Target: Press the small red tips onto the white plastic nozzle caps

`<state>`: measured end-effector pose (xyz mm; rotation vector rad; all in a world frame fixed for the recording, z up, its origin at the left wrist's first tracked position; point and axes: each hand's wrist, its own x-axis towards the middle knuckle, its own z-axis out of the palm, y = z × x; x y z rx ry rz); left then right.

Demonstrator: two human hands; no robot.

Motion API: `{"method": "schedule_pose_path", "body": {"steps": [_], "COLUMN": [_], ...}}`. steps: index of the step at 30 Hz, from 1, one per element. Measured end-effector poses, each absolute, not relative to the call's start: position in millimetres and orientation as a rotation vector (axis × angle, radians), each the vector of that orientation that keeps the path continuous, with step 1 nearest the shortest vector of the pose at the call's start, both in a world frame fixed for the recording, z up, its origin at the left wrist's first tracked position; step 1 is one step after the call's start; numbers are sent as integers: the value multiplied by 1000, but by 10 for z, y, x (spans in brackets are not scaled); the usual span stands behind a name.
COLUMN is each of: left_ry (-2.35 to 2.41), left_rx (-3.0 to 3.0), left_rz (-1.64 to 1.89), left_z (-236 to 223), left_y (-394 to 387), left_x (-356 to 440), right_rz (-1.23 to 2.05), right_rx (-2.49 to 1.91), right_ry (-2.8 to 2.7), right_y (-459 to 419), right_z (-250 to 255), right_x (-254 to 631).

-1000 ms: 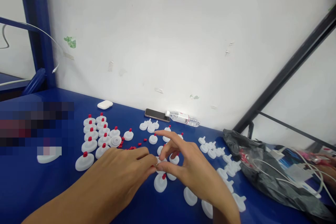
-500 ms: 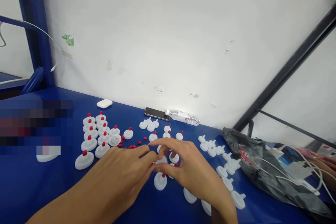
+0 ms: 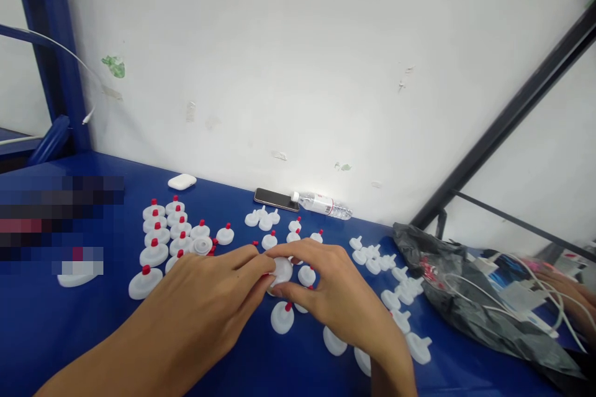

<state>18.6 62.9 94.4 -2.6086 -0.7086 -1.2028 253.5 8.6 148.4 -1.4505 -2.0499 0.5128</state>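
Between my two hands is a white round spout lid [image 3: 282,270], tipped on its side with its round face toward me. My right hand [image 3: 333,288] grips it by the rim, thumb below and fingers above. The fingertips of my left hand [image 3: 233,285] are pinched together at the lid's left side, where the spout is hidden; a sliver of red cap shows there. Just below lies a white lid with a red cap [image 3: 282,317]. More red-capped lids [image 3: 269,240] stand behind my hands.
Rows of red-capped lids [image 3: 154,253] stand at left, beside loose red caps [image 3: 213,249]. Uncapped lids [image 3: 403,293] lie at right by a dark plastic bag [image 3: 488,322]. A phone [image 3: 275,198], bottle [image 3: 321,204] and white case [image 3: 182,182] lie near the wall. Another person's hand [image 3: 565,288] is far right.
The lid between my hands has tilted, and more of its round face shows. My left fingers have closed in at its side. The whole view has shifted slightly.
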Motion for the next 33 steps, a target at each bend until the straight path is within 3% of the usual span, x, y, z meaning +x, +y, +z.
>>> {"method": "schedule_pose_path", "body": {"steps": [12, 20, 33], "left_ry": [-697, -618, -528], "left_rx": [-2560, -2472, -2406], "left_rz": [-1063, -1258, -1185], "left_z": [820, 1026, 1134], "left_y": [649, 679, 657], "left_x": [159, 87, 116], "right_rz": [343, 175, 309], "right_rx": [-1464, -1140, -1030], "right_ry": [-2087, -1990, -1891], "right_y": [83, 56, 56], "right_z": [1359, 1433, 1478], "right_x": [2533, 2556, 2547]}}
